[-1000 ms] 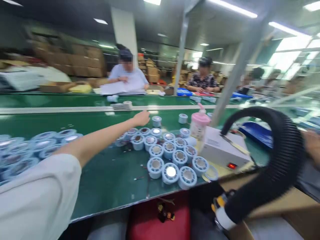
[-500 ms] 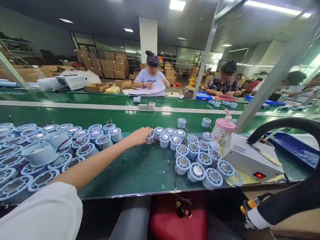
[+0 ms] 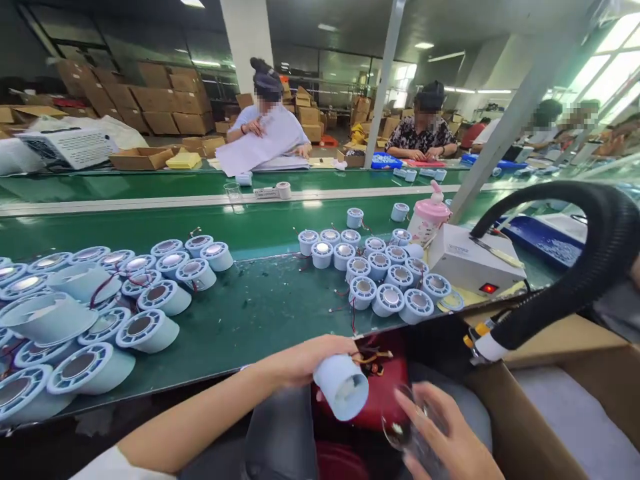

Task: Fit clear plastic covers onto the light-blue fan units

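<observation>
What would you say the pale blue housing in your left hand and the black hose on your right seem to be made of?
The pale blue housing looks like moulded plastic, matte: uniform colour, smooth rounded wall, soft highlights. The black hose looks like flexible ribbed plastic or rubber: close corrugations along a tight bend and a dull sheen. Neither can be settled by look alone.

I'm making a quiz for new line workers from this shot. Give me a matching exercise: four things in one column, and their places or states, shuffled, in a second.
Things:
1. pale blue cylindrical plastic housing
2. small clear round lens
3. pink-lidded plastic bottle
4. black ribbed hose

Places or states:
A. arches over the open cardboard box
B. gripped in the left hand, below the table edge
C. stands beside the white box with a red light
D. at the fingers of the right hand

Pairs: 1-B, 2-D, 3-C, 4-A
</observation>
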Demonstrator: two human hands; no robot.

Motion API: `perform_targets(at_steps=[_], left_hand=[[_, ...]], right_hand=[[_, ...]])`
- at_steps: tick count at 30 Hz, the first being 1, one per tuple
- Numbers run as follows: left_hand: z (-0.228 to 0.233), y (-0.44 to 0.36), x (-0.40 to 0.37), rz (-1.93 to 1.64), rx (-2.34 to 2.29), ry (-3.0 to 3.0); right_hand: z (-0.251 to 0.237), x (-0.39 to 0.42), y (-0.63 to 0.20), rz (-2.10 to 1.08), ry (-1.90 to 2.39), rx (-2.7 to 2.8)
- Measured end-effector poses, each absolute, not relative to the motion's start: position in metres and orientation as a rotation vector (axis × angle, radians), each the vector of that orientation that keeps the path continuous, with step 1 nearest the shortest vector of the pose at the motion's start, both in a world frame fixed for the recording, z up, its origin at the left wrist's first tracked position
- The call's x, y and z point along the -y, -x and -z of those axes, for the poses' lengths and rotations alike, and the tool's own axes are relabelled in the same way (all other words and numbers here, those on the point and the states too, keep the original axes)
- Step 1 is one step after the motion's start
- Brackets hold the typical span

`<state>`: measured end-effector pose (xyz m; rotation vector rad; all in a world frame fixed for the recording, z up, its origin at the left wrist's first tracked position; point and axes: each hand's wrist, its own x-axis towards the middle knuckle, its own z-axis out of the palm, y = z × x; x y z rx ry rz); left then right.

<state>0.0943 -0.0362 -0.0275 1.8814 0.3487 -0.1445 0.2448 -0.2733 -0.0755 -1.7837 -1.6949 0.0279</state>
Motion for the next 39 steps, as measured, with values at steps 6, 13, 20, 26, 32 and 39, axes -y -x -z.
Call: perform_targets(at_steps=[6, 13, 20, 26, 32, 39], left_hand=[[0.020, -0.111, 0.060, 0.220, -0.089, -1.919], [0.032, -0.113, 0.065, -0.135, -0.081, -2.132], [0.058, -0.114, 0.062, -0.144, 0.058, -2.107], [0.049, -0.108, 0.065, 0.081, 0.049, -1.836], [0.048, -0.106, 0.075, 0.083, -0.153, -1.472], [0.038, -0.101, 0.075, 0.098, -0.072, -1.533]], right_hand=[[0.053, 0.239, -0.223, 0.081, 2.135, 1.557], [0.037, 0.253, -0.233, -0.727, 1.842, 1.184], [0.036, 0.253, -0.233, -0.734, 1.735, 0.907], [0.050, 0.254, -0.240, -0.921, 1.519, 0.569], [0.045, 0.266, -0.241, -0.695, 1.609, 1.113], [0.047, 0.277, -0.235, -0.625, 1.671, 1.161]])
